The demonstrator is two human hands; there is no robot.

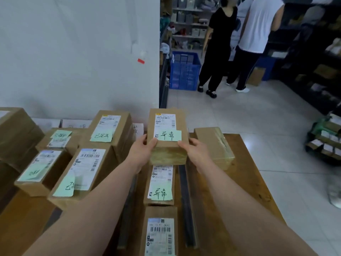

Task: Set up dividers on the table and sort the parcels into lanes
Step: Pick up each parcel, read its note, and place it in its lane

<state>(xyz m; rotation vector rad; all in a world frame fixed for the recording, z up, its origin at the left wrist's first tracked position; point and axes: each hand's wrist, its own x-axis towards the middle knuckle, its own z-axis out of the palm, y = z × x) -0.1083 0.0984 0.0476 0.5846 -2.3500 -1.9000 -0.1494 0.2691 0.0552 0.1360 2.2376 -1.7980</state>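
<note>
White wall backs a brown table (245, 174) crowded with parcels; at nine o'clock lie boxes with green notes (84, 170); at centre the left hand (143, 154) and right hand (197, 153) clamp their fingers on a labelled parcel (167, 137), raised above a lane between two dark dividers (186, 206); at two o'clock sits a taped box (214, 145).

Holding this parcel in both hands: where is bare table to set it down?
Bare table lies right of the dark divider strip, nearer than the unlabelled box. The middle lane's two parcels fill its near part. Left of the held parcel, boxes crowd.
</note>
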